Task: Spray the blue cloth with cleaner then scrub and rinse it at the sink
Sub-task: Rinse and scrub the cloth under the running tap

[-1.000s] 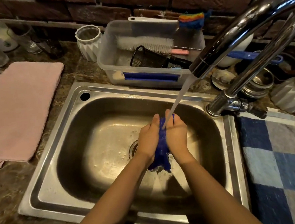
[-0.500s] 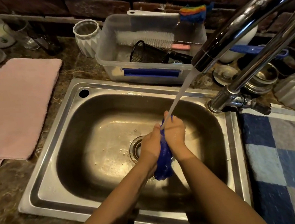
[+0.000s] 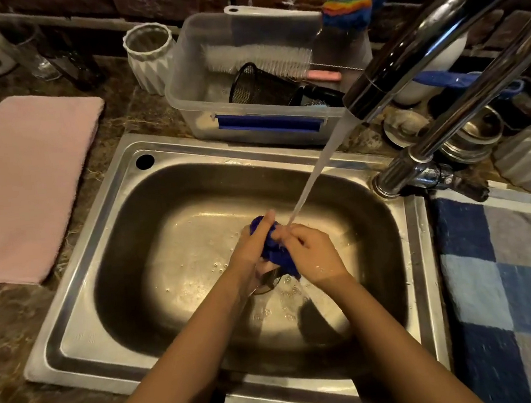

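The blue cloth is bunched up and wet between both my hands, over the middle of the steel sink. My left hand grips its upper left part. My right hand holds the lower right part. Water streams from the chrome faucet and lands on my right hand's fingers and the cloth. Most of the cloth is hidden by my fingers; its tail hangs down above the drain.
A pink towel lies left of the sink. A blue checked towel lies to the right. Behind the sink stands a clear plastic tub with a bottle brush and a black mesh cup. White ribbed cups, glasses and metal bowls line the back.
My hands were pressed upright side by side around the hanging cloth. Now they have turned and spread, rubbing the bunched cloth between them lower in the basin. The water keeps running.
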The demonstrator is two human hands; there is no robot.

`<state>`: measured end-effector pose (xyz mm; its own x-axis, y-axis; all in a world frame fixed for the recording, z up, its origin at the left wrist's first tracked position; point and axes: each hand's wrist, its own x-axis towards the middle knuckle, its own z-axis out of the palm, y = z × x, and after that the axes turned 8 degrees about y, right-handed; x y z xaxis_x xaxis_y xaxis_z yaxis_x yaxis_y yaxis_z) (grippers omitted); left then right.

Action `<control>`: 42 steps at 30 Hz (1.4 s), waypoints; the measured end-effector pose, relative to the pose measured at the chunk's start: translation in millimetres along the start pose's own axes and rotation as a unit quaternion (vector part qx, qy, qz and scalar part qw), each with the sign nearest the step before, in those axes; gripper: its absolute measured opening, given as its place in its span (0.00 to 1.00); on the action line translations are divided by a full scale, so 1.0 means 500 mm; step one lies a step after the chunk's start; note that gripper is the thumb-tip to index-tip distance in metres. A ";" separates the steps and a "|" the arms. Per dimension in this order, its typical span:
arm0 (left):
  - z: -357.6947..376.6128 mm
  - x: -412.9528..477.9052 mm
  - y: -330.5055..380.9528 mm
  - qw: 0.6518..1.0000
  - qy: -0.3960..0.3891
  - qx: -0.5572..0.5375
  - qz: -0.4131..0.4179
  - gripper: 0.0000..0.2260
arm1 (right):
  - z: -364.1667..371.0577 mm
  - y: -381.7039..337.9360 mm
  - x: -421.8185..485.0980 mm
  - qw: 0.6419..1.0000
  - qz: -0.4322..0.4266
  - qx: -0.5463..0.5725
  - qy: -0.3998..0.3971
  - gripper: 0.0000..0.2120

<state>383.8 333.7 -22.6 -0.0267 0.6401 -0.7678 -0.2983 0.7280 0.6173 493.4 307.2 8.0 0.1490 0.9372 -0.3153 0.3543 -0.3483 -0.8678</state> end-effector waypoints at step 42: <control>0.021 0.021 -0.008 0.955 0.198 0.119 0.186 0.18 | 0.021 0.034 0.034 0.985 0.060 0.126 0.097 0.11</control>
<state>394.8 340.2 -31.5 -0.4621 0.7559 -0.4637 0.0263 0.5343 0.8449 492.4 317.2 -16.1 0.3574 0.8603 -0.3635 0.0863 -0.4180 -0.9043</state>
